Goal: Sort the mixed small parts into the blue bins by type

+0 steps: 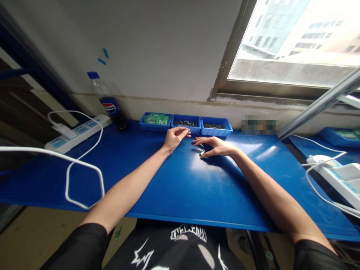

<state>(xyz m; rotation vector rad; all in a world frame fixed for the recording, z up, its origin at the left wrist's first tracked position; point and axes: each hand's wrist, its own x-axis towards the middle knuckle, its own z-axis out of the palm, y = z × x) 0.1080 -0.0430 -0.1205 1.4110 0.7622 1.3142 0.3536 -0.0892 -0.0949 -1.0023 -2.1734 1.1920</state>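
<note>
My left hand is closed in a pinch, thumb against fingertips, just in front of the small blue bins. What it holds, if anything, is too small to make out. To its right, my right hand hovers low over the blue table, thumb and fingers apart. A small dark piece with a shiny silver face is at the tip of the right thumb; whether the thumb touches it I cannot tell. Behind the hands stand a bin of green packets, a bin of small dark parts and a bin of thin metallic pieces.
A cola bottle stands by the wall at the back left, next to a white power strip. A white cable loops over the table's left side. Another power strip and a blue tray are at the right.
</note>
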